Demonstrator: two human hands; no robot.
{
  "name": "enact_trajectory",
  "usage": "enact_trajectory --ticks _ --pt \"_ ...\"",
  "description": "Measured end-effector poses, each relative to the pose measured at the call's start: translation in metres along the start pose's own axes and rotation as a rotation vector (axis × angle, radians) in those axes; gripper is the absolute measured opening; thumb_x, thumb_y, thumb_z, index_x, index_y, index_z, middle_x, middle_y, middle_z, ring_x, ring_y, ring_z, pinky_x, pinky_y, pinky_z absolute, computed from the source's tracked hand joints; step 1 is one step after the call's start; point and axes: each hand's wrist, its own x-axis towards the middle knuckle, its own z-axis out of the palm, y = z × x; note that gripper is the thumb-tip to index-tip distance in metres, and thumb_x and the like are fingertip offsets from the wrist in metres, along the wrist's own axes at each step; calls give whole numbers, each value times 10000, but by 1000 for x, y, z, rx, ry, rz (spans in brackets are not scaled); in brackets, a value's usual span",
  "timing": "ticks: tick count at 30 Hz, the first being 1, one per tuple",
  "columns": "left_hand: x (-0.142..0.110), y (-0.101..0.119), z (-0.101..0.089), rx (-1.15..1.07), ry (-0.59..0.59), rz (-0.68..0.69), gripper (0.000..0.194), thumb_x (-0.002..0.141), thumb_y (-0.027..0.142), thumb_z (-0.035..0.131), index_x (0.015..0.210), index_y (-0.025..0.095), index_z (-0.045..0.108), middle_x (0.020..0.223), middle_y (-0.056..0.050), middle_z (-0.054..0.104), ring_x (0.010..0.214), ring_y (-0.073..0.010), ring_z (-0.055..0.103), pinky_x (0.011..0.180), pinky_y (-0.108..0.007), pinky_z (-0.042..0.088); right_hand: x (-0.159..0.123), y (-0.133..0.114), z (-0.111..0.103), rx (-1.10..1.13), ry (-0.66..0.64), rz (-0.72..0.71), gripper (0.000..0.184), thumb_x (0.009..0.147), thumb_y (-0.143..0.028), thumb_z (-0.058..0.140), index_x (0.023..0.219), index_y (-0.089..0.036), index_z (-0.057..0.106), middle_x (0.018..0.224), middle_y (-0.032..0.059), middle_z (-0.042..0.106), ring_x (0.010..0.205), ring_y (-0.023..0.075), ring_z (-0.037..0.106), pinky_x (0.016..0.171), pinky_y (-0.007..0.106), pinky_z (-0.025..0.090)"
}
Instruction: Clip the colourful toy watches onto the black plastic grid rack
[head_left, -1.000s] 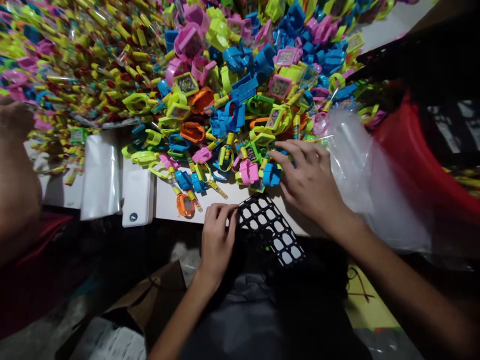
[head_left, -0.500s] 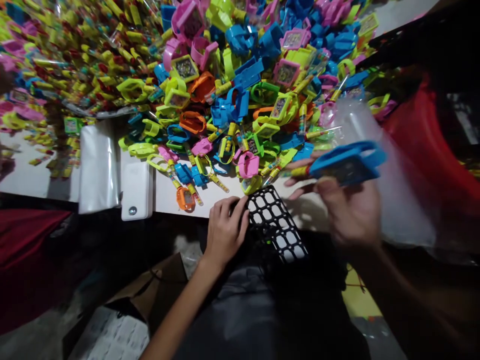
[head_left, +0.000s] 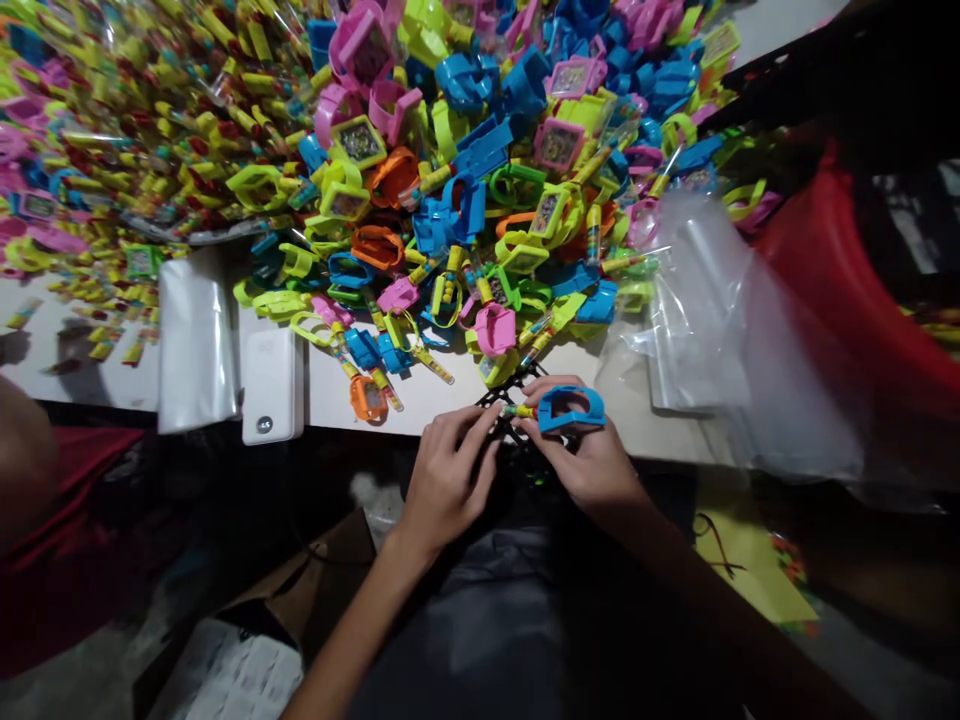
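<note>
Head view, looking down at the near edge of a white table (head_left: 664,425). Both hands work close together over a black plastic mesh (head_left: 501,402), most of it hidden beneath the fingers.

Right hand (head_left: 581,455): fingers curled and held together, pinching a blue toy watch (head_left: 571,408) between fingers and thumb side. The watch sits on top of the hand, and a yellow plastic tube (head_left: 519,411) runs from it toward the left hand.

Left hand (head_left: 450,480): fingers lie together, gently curved, their tips at the mesh and just beside the end of the tube. Whether they grip either one, I cannot tell.

Past the fingertips of both hands spreads a heap of toy watches (head_left: 450,170) in pink, blue, orange and lime. Right of the right hand lie clear plastic bags (head_left: 697,310), with a red plastic tub (head_left: 847,270) farther out. Left of the left hand are a white power bank (head_left: 268,385) and a folded white plastic sheet (head_left: 196,340). Below the left hand sits a cardboard box (head_left: 319,580).

Judgement: the step in hand seems to be handling this one watch apart from the heap. The next move appears to call for the left fingers to secure the tube or watch.
</note>
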Motion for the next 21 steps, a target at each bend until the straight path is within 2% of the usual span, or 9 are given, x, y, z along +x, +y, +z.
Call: enact_trajectory --ticks 2,6,9,12,16,18,21 --pt "3 1 1 -36 9 -1 479 1061 187 608 1531 202 520 1268 -120 661 1154 -235 620 981 -361 515 3 -6 -3 -31 -92 -28 183 971 -183 674 1145 -227 641 1203 70 648 1145 234 661 1019 369 518" --pt "10 -2 3 -104 107 -73 301 1066 186 601 1365 202 618 1140 -88 660 1065 -211 640 956 -342 535 9 -18 -9 -81 -329 -74 411 966 -81 596 1324 -284 598 1256 35 666 1184 203 661 1013 336 519" --pt "10 -10 -2 -141 94 -44 274 1059 187 588 1330 204 627 1179 -105 663 1105 -230 655 960 -355 556 14 -26 -12 -114 -392 -105 311 1051 -144 572 1322 -292 602 1277 24 671 1182 180 667 1016 321 528" --pt "6 -20 -4 -183 76 0 255 1051 165 548 1285 206 640 1171 -109 695 1096 -235 679 949 -362 573 26 -34 -16 -232 -359 -245 195 1090 -177 550 1256 -249 621 1243 47 669 1171 189 662 1028 336 525" --pt "0 -29 -2 -231 117 -23 236 1044 131 544 1238 210 653 1163 -104 727 1106 -229 699 957 -357 573 55 -32 -25 -612 -149 -441 262 1063 -95 496 1274 -175 629 1262 128 677 1211 289 633 1071 455 512" --pt "-1 -31 -2 -253 119 -52 241 1038 124 576 1249 211 655 1189 -101 736 1117 -218 708 961 -340 574 68 -25 -28 -795 -152 -470 358 1029 -55 499 1360 -144 602 1333 153 670 1246 344 603 1080 521 504" --pt "0 -31 -4 -278 98 -65 240 1026 114 614 1233 219 672 1181 -82 754 1116 -205 719 971 -326 573 79 -15 -27 -905 -220 -482 476 975 11 488 1422 -132 571 1315 141 686 1208 358 600 1027 526 532"
